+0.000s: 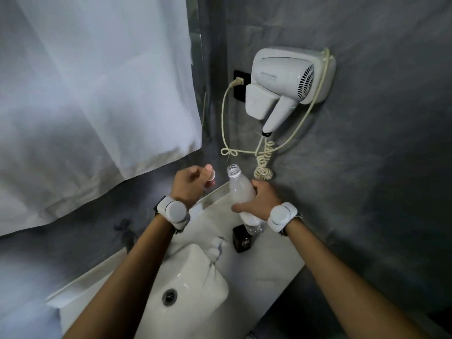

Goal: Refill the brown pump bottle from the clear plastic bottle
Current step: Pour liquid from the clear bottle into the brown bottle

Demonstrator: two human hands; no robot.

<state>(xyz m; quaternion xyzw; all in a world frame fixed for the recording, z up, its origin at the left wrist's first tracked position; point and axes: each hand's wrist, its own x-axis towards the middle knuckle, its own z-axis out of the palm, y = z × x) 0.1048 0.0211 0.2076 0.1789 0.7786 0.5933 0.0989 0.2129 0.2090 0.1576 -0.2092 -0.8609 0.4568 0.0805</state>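
My right hand (pixel 260 200) grips the clear plastic bottle (pixel 238 187) around its middle. The bottle is held up above the counter, uncapped, with whitish liquid inside and its open mouth pointing up. My left hand (pixel 192 183) is just left of the bottle's neck and pinches a small round bottle cap (pixel 212 177) between thumb and fingers. The brown pump bottle (pixel 242 239) stands on the white counter below my right hand, and only its dark square body shows, partly hidden by the clear bottle's base. Its pump top is not visible.
A white sink basin (pixel 195 285) with a drain lies below my arms, with a white faucet (pixel 217 248) beside it. A wall-mounted hair dryer (pixel 288 81) with a coiled cord (pixel 264 165) hangs above right. A white curtain (pixel 93 94) fills the left.
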